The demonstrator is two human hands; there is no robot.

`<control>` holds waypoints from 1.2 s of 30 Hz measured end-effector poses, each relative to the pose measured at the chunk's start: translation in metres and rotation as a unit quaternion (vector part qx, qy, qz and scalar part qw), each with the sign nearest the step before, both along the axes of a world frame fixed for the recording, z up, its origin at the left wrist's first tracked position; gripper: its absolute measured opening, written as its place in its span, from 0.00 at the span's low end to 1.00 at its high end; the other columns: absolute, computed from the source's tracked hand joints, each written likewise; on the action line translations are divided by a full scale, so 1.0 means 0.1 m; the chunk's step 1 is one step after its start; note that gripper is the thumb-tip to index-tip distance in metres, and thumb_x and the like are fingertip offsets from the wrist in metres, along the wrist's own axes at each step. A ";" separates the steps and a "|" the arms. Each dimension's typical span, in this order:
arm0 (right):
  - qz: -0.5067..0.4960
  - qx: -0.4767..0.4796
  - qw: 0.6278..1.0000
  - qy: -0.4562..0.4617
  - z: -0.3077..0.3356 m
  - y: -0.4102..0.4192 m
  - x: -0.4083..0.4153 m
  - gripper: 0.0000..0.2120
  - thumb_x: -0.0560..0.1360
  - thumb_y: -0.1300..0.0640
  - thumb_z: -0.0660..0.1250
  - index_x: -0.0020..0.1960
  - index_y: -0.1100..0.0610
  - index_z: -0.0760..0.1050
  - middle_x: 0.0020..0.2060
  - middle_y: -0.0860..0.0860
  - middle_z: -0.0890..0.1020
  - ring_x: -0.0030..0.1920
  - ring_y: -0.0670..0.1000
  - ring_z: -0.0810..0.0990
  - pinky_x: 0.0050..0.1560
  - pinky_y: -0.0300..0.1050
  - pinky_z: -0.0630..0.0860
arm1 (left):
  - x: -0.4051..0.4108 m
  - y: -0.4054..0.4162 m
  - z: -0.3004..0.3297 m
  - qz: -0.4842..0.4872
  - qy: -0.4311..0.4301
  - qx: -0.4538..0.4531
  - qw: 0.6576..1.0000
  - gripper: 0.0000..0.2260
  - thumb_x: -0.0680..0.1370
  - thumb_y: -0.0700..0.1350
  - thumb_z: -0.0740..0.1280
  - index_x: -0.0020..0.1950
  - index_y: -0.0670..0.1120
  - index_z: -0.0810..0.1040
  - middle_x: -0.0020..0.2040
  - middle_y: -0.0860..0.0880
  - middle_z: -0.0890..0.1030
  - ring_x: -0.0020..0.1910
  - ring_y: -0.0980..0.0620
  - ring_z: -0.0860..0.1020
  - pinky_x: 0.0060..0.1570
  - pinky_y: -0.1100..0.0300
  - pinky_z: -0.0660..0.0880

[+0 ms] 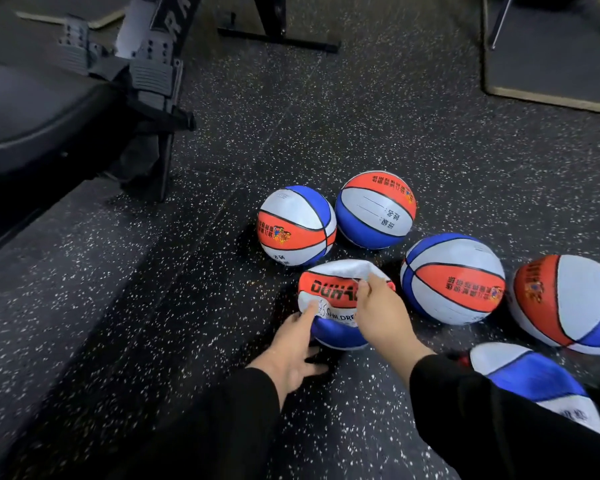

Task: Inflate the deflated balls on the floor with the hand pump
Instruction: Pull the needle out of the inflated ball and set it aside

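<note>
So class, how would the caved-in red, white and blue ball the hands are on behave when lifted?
The caved-in red, white and blue ball is probably floppy: its top folds where the right hand pinches it. It is unlikely to roll, sagging against the speckled floor.

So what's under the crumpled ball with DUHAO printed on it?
The left hand cups the crumpled DUHAO ball from below over speckled black rubber floor. Directly beneath is hidden; no pump shows.

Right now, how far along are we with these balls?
Four balls look round and full, such as the nearest round ball. The caved-in ball is in hand: right hand pinches its folded top, left hand rests against its side. Another ball near the right sleeve looks flattened. No pump is in view.
</note>
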State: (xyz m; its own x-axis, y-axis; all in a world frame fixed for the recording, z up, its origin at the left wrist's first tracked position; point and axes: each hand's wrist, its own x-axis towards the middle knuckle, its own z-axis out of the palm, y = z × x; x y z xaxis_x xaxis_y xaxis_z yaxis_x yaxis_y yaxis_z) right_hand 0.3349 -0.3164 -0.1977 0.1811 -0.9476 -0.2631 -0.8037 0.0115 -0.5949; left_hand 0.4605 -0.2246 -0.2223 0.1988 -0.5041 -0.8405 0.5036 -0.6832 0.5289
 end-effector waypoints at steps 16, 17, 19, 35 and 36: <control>-0.066 -0.155 0.965 -0.202 2.81 1.98 -1.34 0.15 0.85 0.51 0.56 0.48 0.58 0.76 0.41 0.51 0.82 0.46 0.56 0.77 0.42 0.47 0.62 | -0.77 1.33 2.67 0.017 -0.116 -0.241 0.963 0.14 0.80 0.47 0.69 0.65 0.54 0.79 0.61 0.49 0.85 0.59 0.45 0.84 0.52 0.43 0.83; -0.055 -0.162 0.963 -0.206 3.07 2.16 -1.47 0.16 0.85 0.50 0.56 0.49 0.57 0.76 0.44 0.50 0.82 0.48 0.54 0.78 0.43 0.45 0.63 | -0.88 1.50 2.96 0.025 -0.116 -0.258 0.959 0.13 0.80 0.47 0.69 0.65 0.54 0.79 0.60 0.49 0.85 0.59 0.45 0.84 0.54 0.41 0.83; -0.028 -0.181 0.959 -0.217 3.56 2.54 -1.73 0.14 0.86 0.51 0.56 0.57 0.55 0.79 0.54 0.46 0.82 0.56 0.49 0.77 0.49 0.38 0.64 | -1.13 1.83 3.46 0.033 -0.103 -0.288 0.952 0.12 0.80 0.47 0.68 0.64 0.52 0.79 0.57 0.48 0.86 0.58 0.44 0.84 0.59 0.35 0.79; -0.097 -0.278 0.904 -0.310 4.15 3.46 -2.82 0.14 0.85 0.54 0.56 0.43 0.50 0.74 0.37 0.42 0.76 0.39 0.41 0.73 0.39 0.31 0.66 | -2.14 2.74 4.32 0.027 -0.022 -0.416 0.909 0.25 0.84 0.62 0.60 0.70 0.46 0.80 0.64 0.46 0.85 0.66 0.47 0.81 0.73 0.43 0.70; -0.104 -0.274 0.903 -0.313 4.13 3.41 -2.85 0.14 0.86 0.54 0.56 0.43 0.51 0.74 0.37 0.42 0.76 0.39 0.40 0.73 0.39 0.31 0.66 | -2.15 2.69 4.30 0.026 -0.028 -0.417 0.908 0.22 0.84 0.59 0.60 0.69 0.46 0.81 0.63 0.46 0.85 0.66 0.47 0.81 0.74 0.43 0.70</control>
